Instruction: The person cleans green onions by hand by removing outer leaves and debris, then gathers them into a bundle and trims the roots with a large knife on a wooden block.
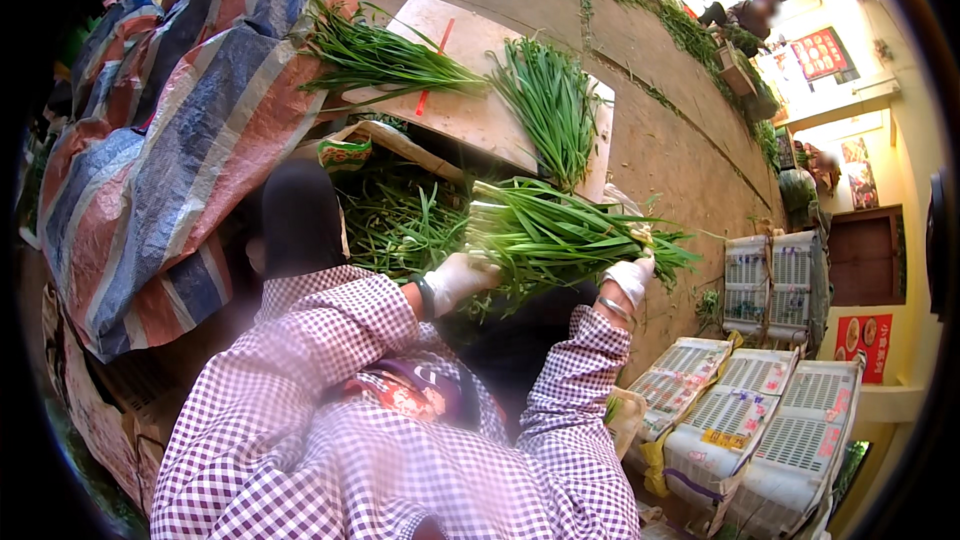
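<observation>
Holding a long green bunch (565, 235) crosswise, the worker (385, 470) had it at one o'clock from the lap, pale stem ends toward the left and leafy tips toward the right. The gloved right hand (628, 280) was closed around the leafy end. The left hand (460, 280), gloved too, touched the bunch near the pale ends – leaves hid its fingertips, so I couldn't tell whether it gripped or merely propped.

At eleven o'clock, just beyond the left hand, lay a loose heap (405, 220) of the same greens. Past it stood a board (475, 30) with two piles on it: one (400, 60) toward half past eleven, the other (550, 105) at twelve. A striped sheet (180, 120) filled ten o'clock; crates (770, 410) sat between three and four.

I judged the step to be gathering and evening up the bunch – the pale ends lay roughly level, the tips straggled. The next move seemed to call for a light hold at both ends, keeping the stems parallel without bruising the leaves.
</observation>
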Demonstrator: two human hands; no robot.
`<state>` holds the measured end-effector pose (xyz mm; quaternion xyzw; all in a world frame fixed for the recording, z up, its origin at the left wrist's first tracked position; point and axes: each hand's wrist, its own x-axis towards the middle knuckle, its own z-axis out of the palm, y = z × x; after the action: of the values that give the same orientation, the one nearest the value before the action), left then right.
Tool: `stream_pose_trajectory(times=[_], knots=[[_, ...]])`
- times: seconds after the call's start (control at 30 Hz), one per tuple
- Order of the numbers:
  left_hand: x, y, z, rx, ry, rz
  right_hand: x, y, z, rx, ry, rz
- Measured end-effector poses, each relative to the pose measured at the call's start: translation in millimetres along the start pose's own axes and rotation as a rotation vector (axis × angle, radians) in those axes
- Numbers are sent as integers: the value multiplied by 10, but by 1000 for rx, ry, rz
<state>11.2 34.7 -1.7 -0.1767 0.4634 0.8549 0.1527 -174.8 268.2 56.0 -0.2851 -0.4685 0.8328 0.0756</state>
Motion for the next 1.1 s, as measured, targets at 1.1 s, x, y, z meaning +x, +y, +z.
stream_pose_trajectory(times=[1.1], knots=[[-10, 103, -229, 459, 253, 219, 125, -43, -62, 286, -315, 74]])
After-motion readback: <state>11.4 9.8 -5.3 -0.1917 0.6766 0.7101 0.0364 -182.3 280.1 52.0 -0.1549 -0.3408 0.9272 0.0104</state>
